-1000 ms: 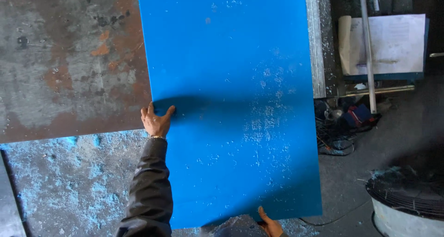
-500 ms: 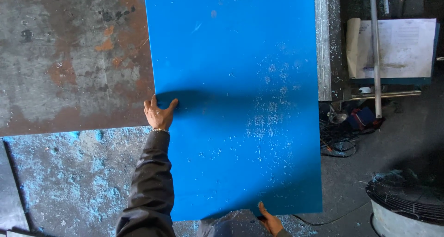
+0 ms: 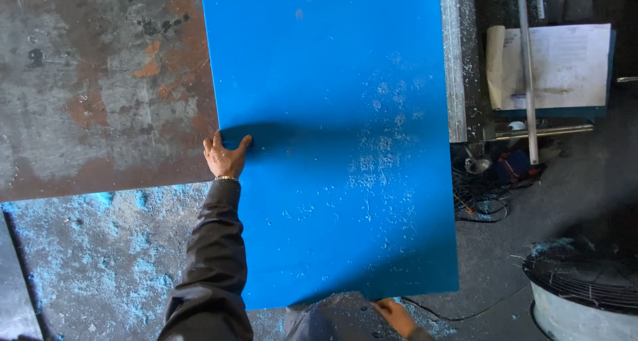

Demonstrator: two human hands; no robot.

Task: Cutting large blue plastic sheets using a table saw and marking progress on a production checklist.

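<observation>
- Your left hand (image 3: 226, 156) grips the left edge of the big blue sheet (image 3: 332, 141): thumb on top, fingers curled round the edge, so it can steady that side.
- Your right hand (image 3: 393, 314) holds the near bottom edge from below; only part of it shows, fingers tucked under the sheet, likely taking the weight.
- The sheet's far part lies over the rusty steel plate (image 3: 100, 88) and a grey metal rail (image 3: 453, 62); the near end overhangs the dusty floor (image 3: 93, 261).
- Pale chips are scattered on the sheet's right half.
- Off to the right: papers on a clipboard (image 3: 555, 65), a thin metal rod (image 3: 526, 68), tangled cables (image 3: 482, 195), a round fan cage (image 3: 585, 288).
</observation>
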